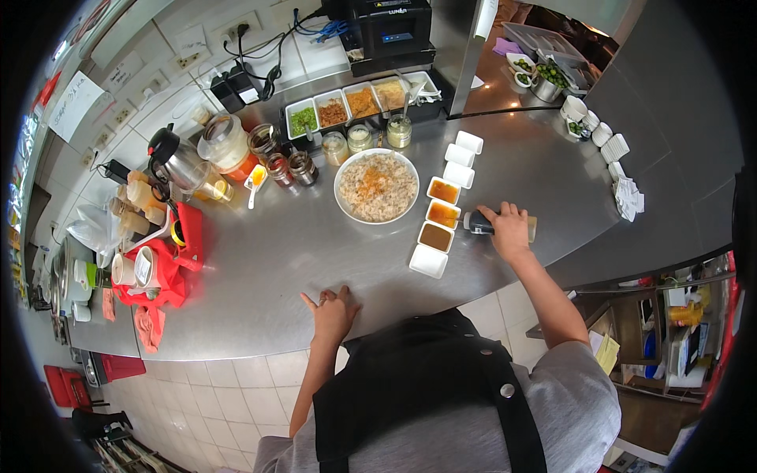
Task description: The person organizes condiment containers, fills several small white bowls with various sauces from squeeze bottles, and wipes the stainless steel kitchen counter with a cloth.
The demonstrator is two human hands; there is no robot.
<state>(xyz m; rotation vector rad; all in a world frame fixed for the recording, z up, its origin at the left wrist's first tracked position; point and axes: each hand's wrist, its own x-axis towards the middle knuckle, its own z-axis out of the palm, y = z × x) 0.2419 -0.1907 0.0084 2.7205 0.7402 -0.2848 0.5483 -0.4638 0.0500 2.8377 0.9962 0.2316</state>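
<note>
My right hand (pixel 512 230) grips a bottle with a dark upper part (pixel 478 223), tipped on its side. Its mouth points at a small square white dish of orange sauce (pixel 443 214). That dish stands in a row of similar ones, between another dish of orange sauce (pixel 443 190) and one of brown sauce (pixel 436 236). A bare white dish (pixel 428 262) ends the row nearest me. On the steel counter (pixel 254 284) rests my left hand (pixel 332 316), fingers apart, holding nothing. Ahead of it is a white bowl of rice-like food with orange powder on top (pixel 377 185).
Behind the bowl are glass jars (pixel 359 139) and a rack of toppings (pixel 362 101). A vacuum jug (pixel 177 156), a plastic pitcher (pixel 223 145) and red holders (pixel 188 236) crowd the left. More white dishes (pixel 615 148) stand far right. A receipt printer (pixel 390 29) sits at the back.
</note>
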